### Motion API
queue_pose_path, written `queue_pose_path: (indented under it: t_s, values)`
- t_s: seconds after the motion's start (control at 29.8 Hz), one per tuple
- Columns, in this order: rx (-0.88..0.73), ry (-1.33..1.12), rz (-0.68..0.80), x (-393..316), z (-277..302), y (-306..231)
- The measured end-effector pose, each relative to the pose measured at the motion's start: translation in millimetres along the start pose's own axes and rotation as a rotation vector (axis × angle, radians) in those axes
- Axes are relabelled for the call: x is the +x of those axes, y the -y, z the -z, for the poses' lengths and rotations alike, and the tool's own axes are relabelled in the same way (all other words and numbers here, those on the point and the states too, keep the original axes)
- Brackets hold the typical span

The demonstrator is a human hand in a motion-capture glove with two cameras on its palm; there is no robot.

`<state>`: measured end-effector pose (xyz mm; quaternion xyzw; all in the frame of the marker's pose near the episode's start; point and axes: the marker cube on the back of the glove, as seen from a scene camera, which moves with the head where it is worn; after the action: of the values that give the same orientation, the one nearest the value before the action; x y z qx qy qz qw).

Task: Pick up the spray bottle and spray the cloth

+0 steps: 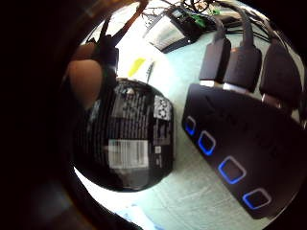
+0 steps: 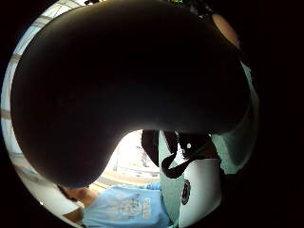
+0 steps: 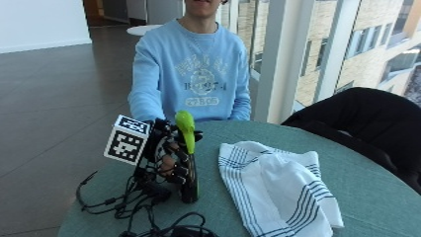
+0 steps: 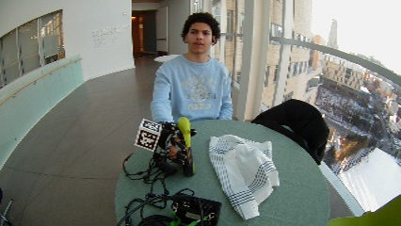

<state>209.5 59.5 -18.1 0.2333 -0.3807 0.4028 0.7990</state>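
Right hand [image 3: 170, 160], gloved: fingers curled round the dark body of the spray bottle [image 3: 188, 163], which stands upright on the green tabletop [image 3: 368, 182], base apparently touching it, green trigger head uppermost. Cloth [image 3: 276, 190], white with dark stripes: lies rumpled on the tabletop just beside the bottle, on the side away from the hand, not touching it; judged the target once the nozzle is turned that way. Black box [image 4: 196, 209] with cables: near the tabletop's edge.
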Motion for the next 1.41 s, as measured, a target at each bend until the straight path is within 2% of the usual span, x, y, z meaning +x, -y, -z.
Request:
queue_pose_path:
  t_s: [0.64, 0.97, 1.21, 1.41]
  values:
    - [0.143, 0.016, 0.070, -3, -11, 8]
    - [-0.132, -0.099, 0.136, -35, -9, -6]
    - [-0.367, -0.224, 0.100, -70, -14, -6]
    - [-0.473, -0.308, 0.051, -81, -22, 1]
